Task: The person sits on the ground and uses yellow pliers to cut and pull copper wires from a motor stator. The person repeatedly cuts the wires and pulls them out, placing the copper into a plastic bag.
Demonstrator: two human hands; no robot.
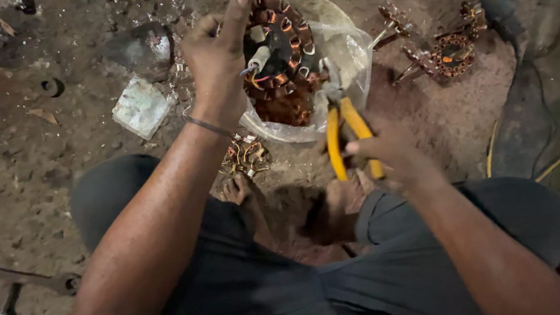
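Left hand [217, 58] has its grip around a round copper-wound motor coil [277, 43], top centre of frame, over a plastic-lined bowl [345, 57]. Right hand [388, 155] has its grip closed on yellow-handled pliers [345, 131], nose at the coil's lower right edge. Looks like wire stripping; next cut needs the nose seated on one winding.

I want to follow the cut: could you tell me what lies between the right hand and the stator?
In the head view, yellow-handled pliers span it, from the right hand to the stator.

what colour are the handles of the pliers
Yellow: the pliers' handles are held in the right hand, seen best in the head view.
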